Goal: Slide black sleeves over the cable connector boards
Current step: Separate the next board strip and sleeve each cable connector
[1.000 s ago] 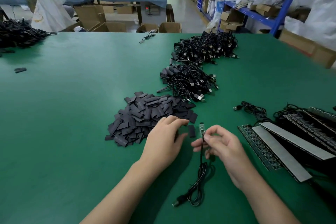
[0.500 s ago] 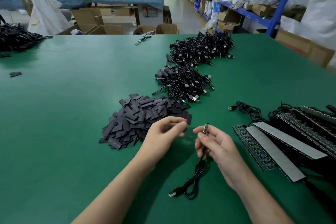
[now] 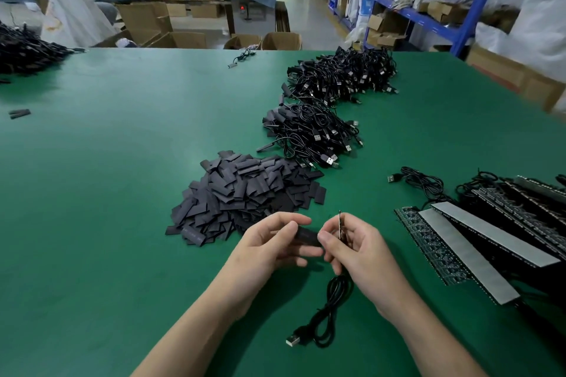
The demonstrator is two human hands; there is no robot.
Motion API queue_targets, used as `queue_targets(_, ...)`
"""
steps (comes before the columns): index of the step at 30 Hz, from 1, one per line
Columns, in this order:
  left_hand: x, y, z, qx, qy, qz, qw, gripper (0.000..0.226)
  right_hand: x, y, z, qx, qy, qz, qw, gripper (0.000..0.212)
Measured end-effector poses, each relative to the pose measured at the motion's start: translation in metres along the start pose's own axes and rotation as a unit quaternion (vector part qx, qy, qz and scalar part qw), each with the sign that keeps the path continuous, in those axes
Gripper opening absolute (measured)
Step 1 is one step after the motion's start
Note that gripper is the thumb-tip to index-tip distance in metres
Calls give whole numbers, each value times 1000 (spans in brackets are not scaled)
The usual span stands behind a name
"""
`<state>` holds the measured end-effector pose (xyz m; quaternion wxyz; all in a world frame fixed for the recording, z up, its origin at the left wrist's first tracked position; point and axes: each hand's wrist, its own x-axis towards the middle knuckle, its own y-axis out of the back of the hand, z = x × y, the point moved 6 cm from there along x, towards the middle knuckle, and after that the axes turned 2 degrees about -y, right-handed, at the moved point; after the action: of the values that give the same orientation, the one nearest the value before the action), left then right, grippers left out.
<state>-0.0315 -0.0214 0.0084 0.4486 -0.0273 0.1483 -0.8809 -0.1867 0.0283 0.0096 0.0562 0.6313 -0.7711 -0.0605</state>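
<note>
My left hand (image 3: 269, 242) pinches one flat black sleeve (image 3: 306, 236) just above the green table (image 3: 107, 193). My right hand (image 3: 352, 245) holds a small connector board (image 3: 340, 223) upright, edge-on to the camera; its thumb tip touches the sleeve's right end. The board's black cable (image 3: 327, 315) hangs down in a coil and ends in a USB plug (image 3: 293, 340) lying on the table. A heap of loose black sleeves (image 3: 245, 193) sits just beyond my hands.
Two piles of black USB cables (image 3: 309, 131) (image 3: 343, 73) run away behind the sleeve heap. Long LED strip boards (image 3: 490, 239) and a loose cable (image 3: 419, 180) lie at right. Another cable pile (image 3: 24, 49) is far left. Cardboard boxes and blue shelving stand beyond the table.
My left hand took a sleeve from beside the heap and lifted it. Both hands came together, so the sleeve now meets the right thumb next to the board.
</note>
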Motion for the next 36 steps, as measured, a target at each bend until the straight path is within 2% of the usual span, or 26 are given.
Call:
queue_targets(2, -2, 2, 3, 60, -37, 4, 997, 24, 0, -2, 2, -6, -6, -9, 1000, 20)
queue_targets(4, -3, 2, 9, 175, -98, -1, 980, 21, 1, -3, 4, -7, -17, -14, 1000, 20)
queue_targets(6, -6, 2, 17, 289, -151, -13, 945, 15, 1, -3, 5, 4, -28, -19, 999, 20)
queue_targets(9, -8, 0, 24, 415, -210, -25, 885, 28, -1, -3, 5, 4, -40, -40, 998, 19)
queue_targets(11, -10, 0, 29, 486, -260, 2, 835, 24, -3, -5, 5, -8, -45, -56, 997, 16)
queue_targets(12, -11, 2, 31, 497, -278, 20, 822, 19, -4, -5, 4, -8, -47, -61, 997, 16)
queue_targets(14, -11, 6, 33, 475, -287, 48, 831, 9, -5, -6, 1, 11, -48, -67, 997, 17)
queue_targets(16, -10, 12, 33, 438, -278, 67, 852, 5, -6, -7, -1, 50, -53, -73, 995, 27)
queue_targets(20, -6, 21, 25, 266, -192, 96, 940, 6, -5, -7, 0, 90, -69, -89, 990, 50)
queue_targets(23, -4, 20, 17, 172, -142, 89, 971, 7, -5, -7, -2, 51, -57, -94, 993, 42)
queue_targets(26, -5, 14, 12, 163, -128, 61, 976, 10, -7, -12, -3, -21, -31, -103, 994, 28)
queue_targets(29, -6, 8, 9, 189, -128, 44, 973, 5, -8, -15, -2, -24, -27, -104, 994, 20)
queue_targets(31, -7, 9, 13, 250, -155, 42, 955, 10, -8, -12, -2, -24, -28, -90, 995, 19)
queue_targets(33, -9, 7, 19, 335, -200, 37, 920, 20, -7, -9, -2, -27, -27, -78, 996, 20)
queue_targets(36, -9, 8, 24, 365, -226, 48, 902, 19, -7, -8, -2, -26, -27, -75, 996, 29)
